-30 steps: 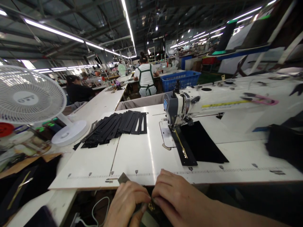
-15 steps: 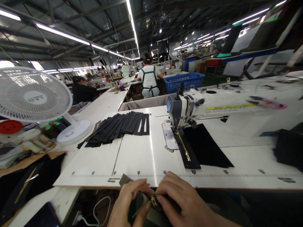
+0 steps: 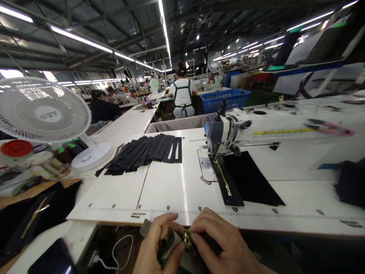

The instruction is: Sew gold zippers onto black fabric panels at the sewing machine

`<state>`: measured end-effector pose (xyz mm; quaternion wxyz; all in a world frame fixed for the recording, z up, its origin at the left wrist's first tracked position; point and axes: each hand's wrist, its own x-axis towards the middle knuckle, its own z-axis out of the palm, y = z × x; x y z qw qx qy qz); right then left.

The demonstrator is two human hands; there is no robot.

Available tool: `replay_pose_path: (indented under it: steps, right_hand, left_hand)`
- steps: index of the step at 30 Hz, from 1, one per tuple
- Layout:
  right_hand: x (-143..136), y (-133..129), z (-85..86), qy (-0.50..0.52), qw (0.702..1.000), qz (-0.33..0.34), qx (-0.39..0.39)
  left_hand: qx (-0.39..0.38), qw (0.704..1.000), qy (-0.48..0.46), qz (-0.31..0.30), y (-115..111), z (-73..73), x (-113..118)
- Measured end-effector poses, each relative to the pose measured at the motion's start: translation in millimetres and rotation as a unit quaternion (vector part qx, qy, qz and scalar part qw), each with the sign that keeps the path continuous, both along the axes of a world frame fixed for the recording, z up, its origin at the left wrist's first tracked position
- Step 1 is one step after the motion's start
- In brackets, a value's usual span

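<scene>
At the table's front edge, my left hand [image 3: 161, 243] pinches a dark strip beside a small gold metal zipper piece [image 3: 187, 239]. My right hand [image 3: 219, 239] closes on the same gold piece from the other side, fingertips nearly touching the left ones. Both hands are low, over my lap, and partly hide the strip. Beyond them, a black panel with a gold zipper [image 3: 224, 177] lies under the needle of a sewing machine [image 3: 218, 133], over a larger black piece [image 3: 253, 179].
Slotted black pieces [image 3: 142, 152] lie spread on the white table [image 3: 168, 186]. A white fan [image 3: 47, 114] and a phone [image 3: 53, 258] are at the left. Pink-handled snips [image 3: 336, 130] rest on the machine. A blue basket [image 3: 225, 99] and a seated person [image 3: 182, 95] are beyond.
The view has shifted slightly, so the table and machine appear a little further right. Both hands keep their hold on the gold piece, with small finger movements.
</scene>
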<state>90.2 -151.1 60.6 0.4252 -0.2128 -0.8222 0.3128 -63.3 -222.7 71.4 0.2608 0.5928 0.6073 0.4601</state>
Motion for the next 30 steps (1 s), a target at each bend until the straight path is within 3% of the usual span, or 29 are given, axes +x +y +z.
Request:
replay_pose_path:
  steps: [6, 14, 23, 30]
  right_hand:
    - [0, 0, -3.0, -0.010, 1.000, 0.005, -0.017]
    - [1, 0, -3.1, -0.012, 0.998, 0.004, -0.056]
    - [0, 3, 12.3, -0.061, 0.985, 0.028, -0.158]
    - [-4, 1, 2.2, -0.055, 0.977, 0.025, -0.205]
  left_hand:
    - [0.008, 1.000, 0.003, 0.009, 2, -1.6, 0]
    - [-0.040, 0.998, -0.045, 0.003, 5, 1.8, 5]
    - [-0.074, 0.992, -0.098, 0.004, 9, -2.4, 7]
    - [-0.079, 0.991, -0.102, 0.038, 8, -4.7, 13]
